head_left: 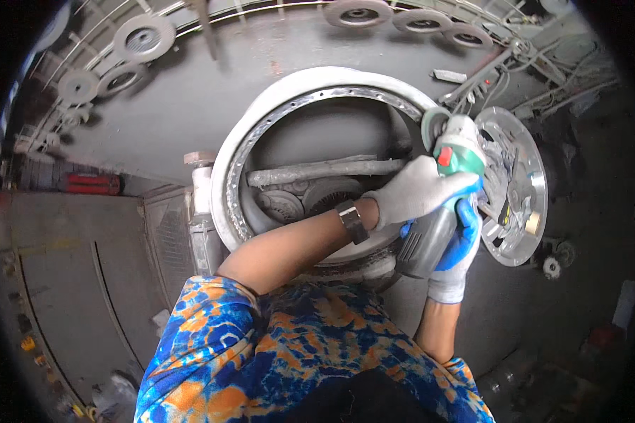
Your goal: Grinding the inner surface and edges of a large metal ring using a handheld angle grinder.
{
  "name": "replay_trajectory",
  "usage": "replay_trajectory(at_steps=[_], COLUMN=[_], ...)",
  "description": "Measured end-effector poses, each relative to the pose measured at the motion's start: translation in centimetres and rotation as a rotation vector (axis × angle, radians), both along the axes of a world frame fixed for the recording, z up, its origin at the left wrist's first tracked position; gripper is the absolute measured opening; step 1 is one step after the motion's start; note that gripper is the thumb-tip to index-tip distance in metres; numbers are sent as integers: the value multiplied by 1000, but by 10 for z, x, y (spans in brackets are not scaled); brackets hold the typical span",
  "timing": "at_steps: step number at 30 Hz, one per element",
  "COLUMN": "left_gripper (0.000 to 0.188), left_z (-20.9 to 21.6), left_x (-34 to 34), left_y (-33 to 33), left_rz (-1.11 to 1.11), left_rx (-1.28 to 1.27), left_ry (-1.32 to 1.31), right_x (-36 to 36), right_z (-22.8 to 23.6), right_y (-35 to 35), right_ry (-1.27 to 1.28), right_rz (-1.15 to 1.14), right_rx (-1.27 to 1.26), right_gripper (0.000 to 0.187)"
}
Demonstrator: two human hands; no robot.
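Both of my gloved hands grip an angle grinder with a green front, a red button and a dark ridged body. My left hand, in a white glove with blue on the fingers, is wrapped round the green part near the head. Lower down, my right hand closes round the dark body. The grinding disc sits at the right part of the rim of a large pale metal ring. Whether disc and rim touch, I cannot tell. Small holes run along the ring's inner flange.
Through the ring show a pale bar and round discs. A clear round tub of loose items stands at the right. Grinding discs hang on a wire rack along the back. A red object lies at the left.
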State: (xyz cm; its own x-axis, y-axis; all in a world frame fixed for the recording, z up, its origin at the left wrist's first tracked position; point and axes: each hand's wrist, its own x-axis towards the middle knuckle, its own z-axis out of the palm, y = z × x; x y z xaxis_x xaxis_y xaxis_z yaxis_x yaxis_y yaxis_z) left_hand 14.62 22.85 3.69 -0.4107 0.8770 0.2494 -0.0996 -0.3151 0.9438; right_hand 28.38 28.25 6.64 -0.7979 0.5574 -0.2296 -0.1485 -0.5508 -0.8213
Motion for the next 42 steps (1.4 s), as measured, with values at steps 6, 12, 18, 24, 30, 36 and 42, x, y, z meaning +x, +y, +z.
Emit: replay_trajectory(at_steps=[6, 12, 18, 24, 30, 36, 42], left_gripper=[31, 68, 53, 49, 42, 37, 50], left_z=[18, 4, 19, 39, 64, 71, 79], left_x=[-23, -14, -10, -44, -44, -23, -28], left_y=[-84, -177, -197, -126, -20, 40, 46], left_rz=[328, 1189, 699, 914, 89, -224, -202], left_rx=[189, 107, 262, 15, 214, -85, -238], left_ry=[-337, 366, -667, 534, -740, -800, -809], right_x=[-46, -88, -89, -84, -48, -12, -22], right_z=[51, 65, 88, 101, 94, 79, 94], right_y=[-36, -82, -97, -50, 8, 39, 38], right_ry=[-53, 110, -39, 97, 76, 118, 100], right_rz=[430, 853, 970, 619, 283, 68, 44], right_rx=[173, 805, 372, 648, 2, -169, -253], right_gripper=[90, 92, 80, 70, 65, 69, 61])
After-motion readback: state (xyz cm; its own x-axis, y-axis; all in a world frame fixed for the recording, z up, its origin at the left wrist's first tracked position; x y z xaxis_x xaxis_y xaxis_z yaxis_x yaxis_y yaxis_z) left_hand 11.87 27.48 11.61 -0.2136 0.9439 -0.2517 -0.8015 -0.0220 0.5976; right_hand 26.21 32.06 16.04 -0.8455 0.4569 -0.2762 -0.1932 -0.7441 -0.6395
